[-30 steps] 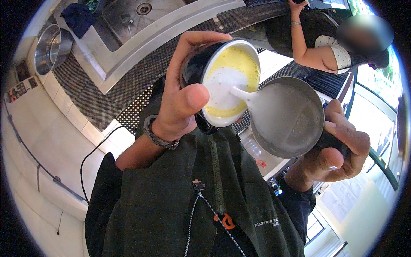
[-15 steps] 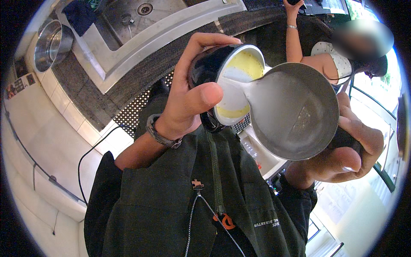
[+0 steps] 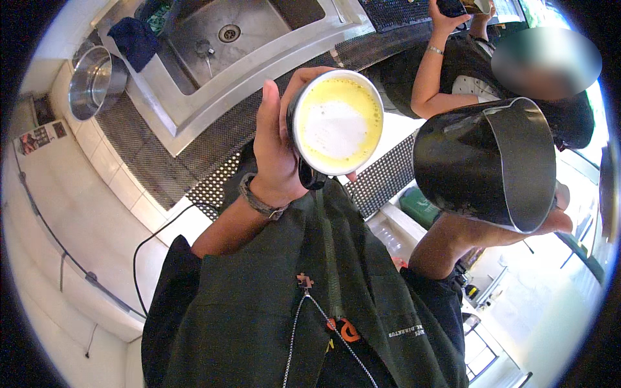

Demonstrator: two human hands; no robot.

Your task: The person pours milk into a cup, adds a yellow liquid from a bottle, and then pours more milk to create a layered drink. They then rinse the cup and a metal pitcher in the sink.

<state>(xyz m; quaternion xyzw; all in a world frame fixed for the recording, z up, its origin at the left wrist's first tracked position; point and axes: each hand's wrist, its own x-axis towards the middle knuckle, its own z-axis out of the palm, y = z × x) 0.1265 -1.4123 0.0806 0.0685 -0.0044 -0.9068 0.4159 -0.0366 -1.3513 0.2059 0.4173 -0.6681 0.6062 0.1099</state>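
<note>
Head view: curling the left hand (image 3: pixel 275 152) around a black cup (image 3: pixel 313 176), left of a raised black pitcher (image 3: pixel 459 165), aiming the cup's mouth and long axis nearly at the camera. Gripping the pitcher with the partly hidden right hand (image 3: pixel 550 224), slanting its long axis crosswise and pointing its rim rightward.

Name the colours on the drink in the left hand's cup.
The drink is white in the middle, yellow around it; see the head view.

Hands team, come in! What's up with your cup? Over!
Left hand holding black mug, white foam on yellow drink. Right hand holding dark milk pitcher, apart from mug. Nothing seen between them.
</note>
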